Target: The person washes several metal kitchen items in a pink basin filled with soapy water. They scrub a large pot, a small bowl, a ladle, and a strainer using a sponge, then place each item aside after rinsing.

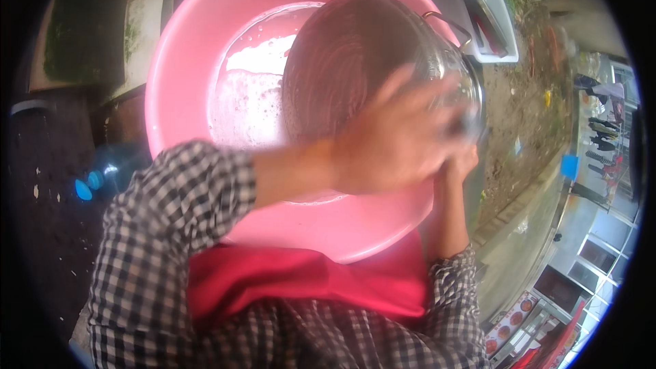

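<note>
A round metal pot [333, 61] is tilted over the pink plastic basin [179, 87], its dull, dark outer base facing me with pale swirl marks. A wire handle [465, 36] sticks out from its far side. Across the pot's shiny side lies my left hand [400, 128], blurred, with fingers spread. Something grey and dark shows by its fingertips, too blurred to name. My right hand [464, 161] grips the pot's near right edge, partly hidden behind the left. Sudsy water [246, 97] fills the bottom of the basin.
Left of the basin lies a clear plastic bottle [110, 169] with a blue cap. A white plastic container [505, 36] holding flat items stands at the far right. A red cloth [307, 277] covers my lap. Bare ground [528, 113] and laundry [605, 133] are to the right.
</note>
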`<state>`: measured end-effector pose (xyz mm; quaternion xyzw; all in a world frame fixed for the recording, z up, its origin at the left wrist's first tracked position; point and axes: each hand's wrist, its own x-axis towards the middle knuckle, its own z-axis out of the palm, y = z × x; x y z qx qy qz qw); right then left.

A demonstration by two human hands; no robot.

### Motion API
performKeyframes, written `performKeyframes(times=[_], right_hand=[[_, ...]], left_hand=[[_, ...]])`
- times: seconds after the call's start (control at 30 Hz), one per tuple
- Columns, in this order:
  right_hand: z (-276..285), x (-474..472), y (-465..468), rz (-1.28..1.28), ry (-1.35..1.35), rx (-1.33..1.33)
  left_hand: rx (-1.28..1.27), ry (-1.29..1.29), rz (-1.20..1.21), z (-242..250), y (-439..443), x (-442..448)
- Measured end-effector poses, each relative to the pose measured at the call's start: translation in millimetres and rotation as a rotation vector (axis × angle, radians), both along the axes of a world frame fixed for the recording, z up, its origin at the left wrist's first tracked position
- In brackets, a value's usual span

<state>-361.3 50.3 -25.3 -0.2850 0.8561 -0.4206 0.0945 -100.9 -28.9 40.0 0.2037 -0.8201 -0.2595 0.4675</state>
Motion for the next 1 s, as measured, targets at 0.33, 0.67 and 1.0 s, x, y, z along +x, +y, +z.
performKeyframes(times=[0.33, 0.67, 1.0], right_hand=[[-21, -28, 8, -0.001, -0.032, 0.039], [9, 10, -9, -0.117, -0.255, -0.034], [21, 30, -3, -0.073, -0.269, -0.132]], left_hand=[[0.781, 0.147, 0.315, -88, -125, 41], [1.243, 0.011, 0.358, -101, 66, 60], [0.79, 0.016, 0.351, -77, -69, 36]])
